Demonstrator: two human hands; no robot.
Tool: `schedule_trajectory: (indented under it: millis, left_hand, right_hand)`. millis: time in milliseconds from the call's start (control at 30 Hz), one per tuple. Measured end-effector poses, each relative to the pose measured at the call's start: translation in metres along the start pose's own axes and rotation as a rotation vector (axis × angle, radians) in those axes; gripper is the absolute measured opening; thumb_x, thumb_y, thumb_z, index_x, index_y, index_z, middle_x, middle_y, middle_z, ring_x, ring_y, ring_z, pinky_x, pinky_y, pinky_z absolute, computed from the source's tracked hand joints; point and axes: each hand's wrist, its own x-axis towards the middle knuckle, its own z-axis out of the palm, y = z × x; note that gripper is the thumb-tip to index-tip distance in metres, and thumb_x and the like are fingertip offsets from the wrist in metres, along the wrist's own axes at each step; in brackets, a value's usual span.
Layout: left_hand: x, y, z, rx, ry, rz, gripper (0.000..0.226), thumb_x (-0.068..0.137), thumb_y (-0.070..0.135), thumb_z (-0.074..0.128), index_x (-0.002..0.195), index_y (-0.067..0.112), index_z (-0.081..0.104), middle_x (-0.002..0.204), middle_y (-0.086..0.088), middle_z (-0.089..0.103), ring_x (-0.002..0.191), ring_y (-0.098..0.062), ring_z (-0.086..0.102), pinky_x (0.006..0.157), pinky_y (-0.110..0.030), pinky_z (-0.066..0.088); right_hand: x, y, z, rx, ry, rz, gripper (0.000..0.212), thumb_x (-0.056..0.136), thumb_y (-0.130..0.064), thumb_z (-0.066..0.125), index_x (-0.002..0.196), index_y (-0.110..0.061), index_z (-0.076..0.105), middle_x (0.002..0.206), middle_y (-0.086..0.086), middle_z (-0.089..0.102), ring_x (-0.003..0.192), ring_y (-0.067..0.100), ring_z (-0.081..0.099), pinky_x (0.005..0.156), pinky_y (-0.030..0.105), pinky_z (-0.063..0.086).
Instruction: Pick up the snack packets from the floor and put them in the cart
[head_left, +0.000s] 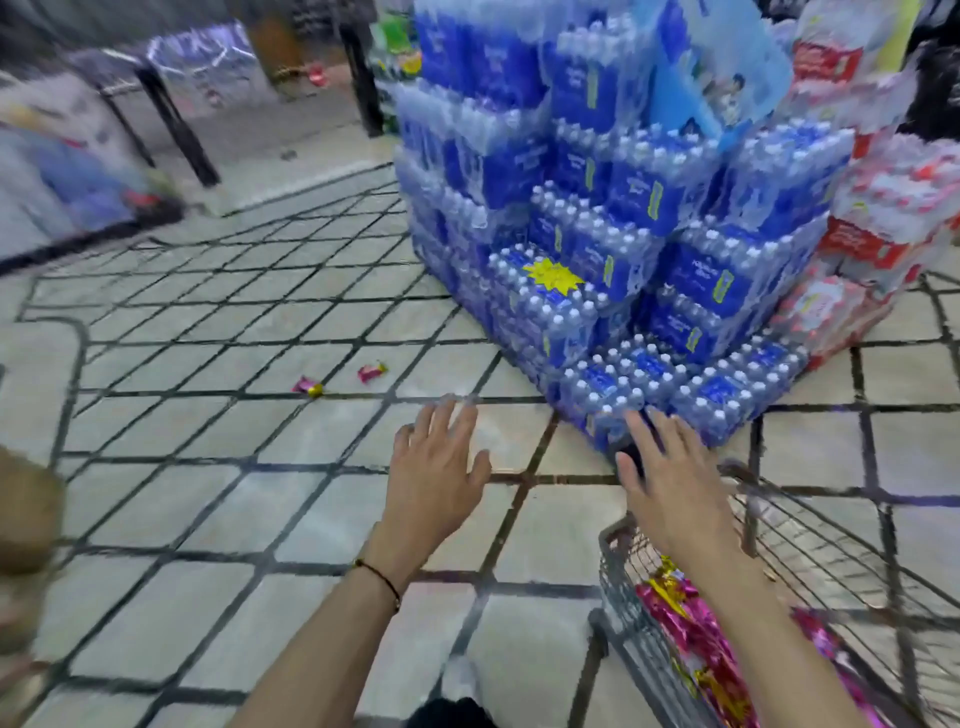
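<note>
At the far left we see a dark-legged table (171, 130), blurred. On the tiled floor (208, 493), left of centre, two pink snack packets lie loose and slightly apart: the left packet (307, 386) and the right packet (372, 371), both well beyond our hands. Our left hand (436, 467) reaches forward over the floor, palm down, fingers straight and spread wide, holding nothing. A thin dark bracelet (382, 577) sits on its wrist. Beyond the hands, from the middle towards the far right, rises a stepped stack of blue water-bottle packs (597, 208). Our right hand (670, 483) is stretched out the same way, fingers straight and loosely spread, empty. Its fingertips lie in front of the nearest bottle packs, and we cannot tell whether they touch. Under that forearm, near right, stands the wire cart (613, 571), with a heap of pink and gold packets (675, 608) inside it. At the far right, red-and-white packs (872, 234) stand just beside the blue stack.
</note>
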Motion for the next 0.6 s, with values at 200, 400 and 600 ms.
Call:
schedule_trajectory:
  millis: [200,400,600]
  left_hand:
    - [-0.029,-0.106,-0.015,-0.051,0.029,-0.255,0.062,0.098,0.049,0.046,0.153,0.023,0.034,0.160,-0.008,0.033,0.143,-0.031,0.034,0.109,-0.052,0.041]
    - [-0.042,-0.232,-0.024,0.022,0.049,-0.410,0.062,0.096,0.053,0.046,0.149,0.021,0.043,0.152,-0.008,0.046,0.138,-0.031,0.041,0.103,-0.049,0.042]
    - [-0.037,-0.353,-0.037,0.073,0.037,-0.492,0.059,0.097,0.052,0.045,0.148,0.024,0.043,0.150,-0.005,0.047,0.138,-0.029,0.041,0.103,-0.048,0.043]
  right_hand:
    - [0.046,-0.106,0.030,-0.018,-0.092,-0.229,0.055,0.101,-0.040,0.044,0.152,-0.018,0.039,0.153,0.012,0.043,0.138,0.037,0.038,0.113,0.053,0.036]
    - [0.086,-0.231,0.066,0.027,-0.106,-0.382,0.047,0.101,-0.039,0.045,0.143,-0.018,0.048,0.140,0.010,0.054,0.127,0.036,0.047,0.096,0.052,0.049]
    - [0.130,-0.353,0.090,0.041,-0.156,-0.450,0.051,0.103,-0.043,0.042,0.151,-0.022,0.041,0.155,0.009,0.043,0.142,0.034,0.036,0.114,0.049,0.035]
